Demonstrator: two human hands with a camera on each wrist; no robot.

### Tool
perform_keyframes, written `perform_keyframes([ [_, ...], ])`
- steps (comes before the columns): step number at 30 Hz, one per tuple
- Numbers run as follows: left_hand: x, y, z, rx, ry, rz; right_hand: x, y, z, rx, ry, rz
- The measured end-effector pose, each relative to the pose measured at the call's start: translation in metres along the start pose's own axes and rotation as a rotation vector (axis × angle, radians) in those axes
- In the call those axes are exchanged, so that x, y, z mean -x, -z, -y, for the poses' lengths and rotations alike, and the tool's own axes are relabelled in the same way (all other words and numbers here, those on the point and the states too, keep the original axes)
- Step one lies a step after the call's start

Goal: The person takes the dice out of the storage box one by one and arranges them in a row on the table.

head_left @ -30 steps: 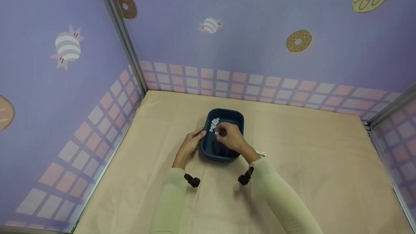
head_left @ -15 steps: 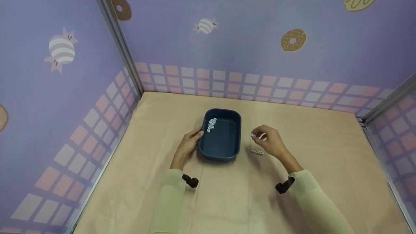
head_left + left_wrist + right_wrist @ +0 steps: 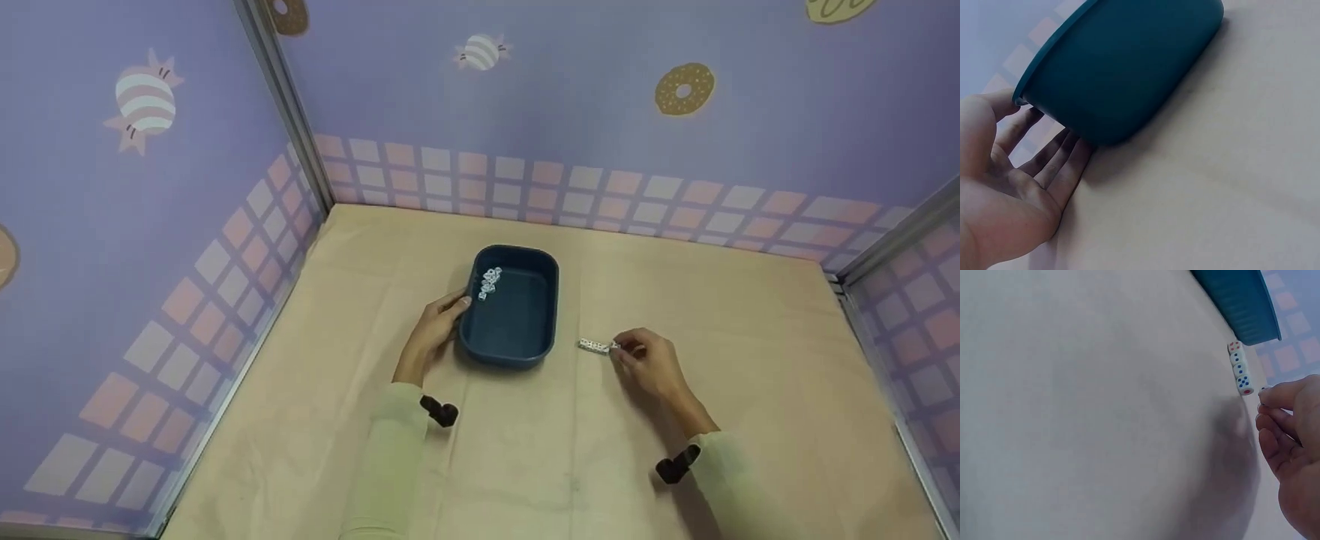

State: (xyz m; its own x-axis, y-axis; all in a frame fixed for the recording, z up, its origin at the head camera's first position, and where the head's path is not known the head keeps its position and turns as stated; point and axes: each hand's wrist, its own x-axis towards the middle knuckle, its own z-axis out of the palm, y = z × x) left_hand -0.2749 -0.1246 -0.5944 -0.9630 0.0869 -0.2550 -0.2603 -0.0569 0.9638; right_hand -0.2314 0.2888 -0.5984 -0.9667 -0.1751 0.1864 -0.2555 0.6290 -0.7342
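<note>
Since the frame half a second earlier, the right grip had travelled away from the blue box and towards the person, reaching the right end of the row of dice; row and box had kept their places. Its fingertips pinched a single die, which stood just beside the row, a narrow gap showing in the right wrist view. Four dice of the row were visible there. The left grip held the box at its left wall, thumb at the rim and fingers against the outside. Loose dice lay inside, along that wall.

Likely faults: a sideways push with the held die could skew the row, since small, light dice resist little; a slack pinch could let the die twist or drop. The row lay between box and right grip, so a low return might brush it. A tug at the rim could tip the box and scatter its contents.

Beneath, pale creased cloth covered the tabletop, its folds a possible cause of uneven seating. Beyond rose the purple back wall, with printed sweets, doughnuts and a checked lower band, meeting the left wall at a metal post.
</note>
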Motion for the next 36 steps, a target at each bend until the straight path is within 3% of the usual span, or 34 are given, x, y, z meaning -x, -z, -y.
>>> perform_keyframes([
  [12, -0.002, 0.001, -0.003, 0.005, 0.008, 0.001, 0.000, -0.006, -0.008, 0.004, 0.000, 0.010],
  [19, -0.002, 0.001, -0.002, -0.025, -0.016, -0.006, 0.001, -0.006, -0.012, -0.060, -0.078, 0.051],
  [22, -0.001, 0.001, -0.001, 0.001, -0.017, 0.011, 0.002, -0.006, -0.012, -0.088, -0.102, 0.069],
  [26, -0.002, 0.000, -0.001, 0.037, -0.017, 0.044, 0.002, -0.008, -0.013, -0.105, -0.116, 0.053],
  [36, -0.003, 0.003, -0.001, 0.021, 0.004, 0.033, 0.001, -0.015, -0.013, -0.067, -0.109, 0.013],
])
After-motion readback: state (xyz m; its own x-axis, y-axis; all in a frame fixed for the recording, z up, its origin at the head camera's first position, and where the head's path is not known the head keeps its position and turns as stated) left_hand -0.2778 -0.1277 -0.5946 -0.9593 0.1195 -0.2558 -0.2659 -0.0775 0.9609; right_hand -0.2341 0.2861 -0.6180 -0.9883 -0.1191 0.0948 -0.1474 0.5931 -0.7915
